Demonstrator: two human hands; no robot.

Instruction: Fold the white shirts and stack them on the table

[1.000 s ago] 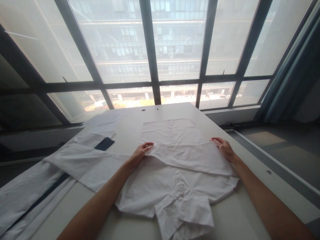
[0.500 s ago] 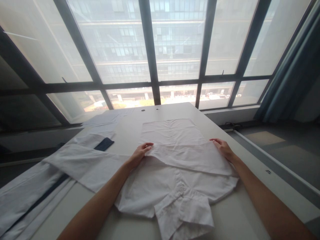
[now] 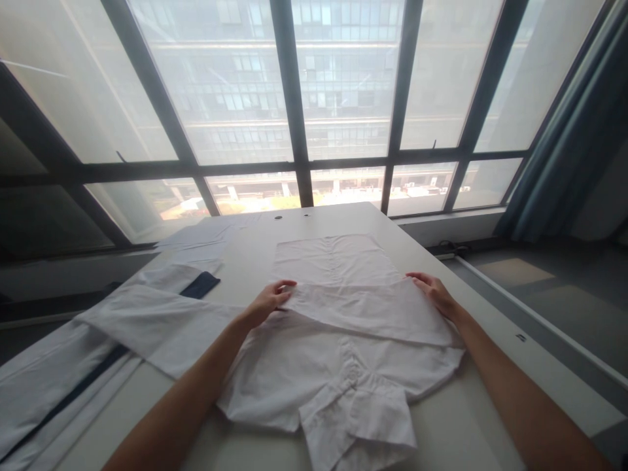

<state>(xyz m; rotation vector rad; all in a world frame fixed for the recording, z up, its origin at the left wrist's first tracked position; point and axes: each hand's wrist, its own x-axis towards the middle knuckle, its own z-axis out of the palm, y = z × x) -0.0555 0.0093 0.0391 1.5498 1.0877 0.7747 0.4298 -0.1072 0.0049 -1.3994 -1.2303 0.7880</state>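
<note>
A white shirt [image 3: 314,366] lies on the table with its collar toward me. Across its middle runs a folded band of cloth, and its far part stretches flat and lightly creased beyond. My left hand [image 3: 271,297] pinches the band's left edge, thumb and fingers closed on the fabric. At the opposite edge my right hand [image 3: 434,292] grips the cloth the same way. Both hands rest at about the same distance from me, with the band spread between them.
Left of the shirt, more white garments [image 3: 157,320] with dark blue parts [image 3: 201,284] lie spread over the white table [image 3: 250,255]. A small dark object [image 3: 521,337] is near the table's right edge. Large windows [image 3: 245,85] stand behind; a blue curtain [image 3: 554,131] hangs at the right.
The view has shifted slightly, so everything sits a little further left. Both hands keep their hold on the shirt, and the folded band looks almost the same.
</note>
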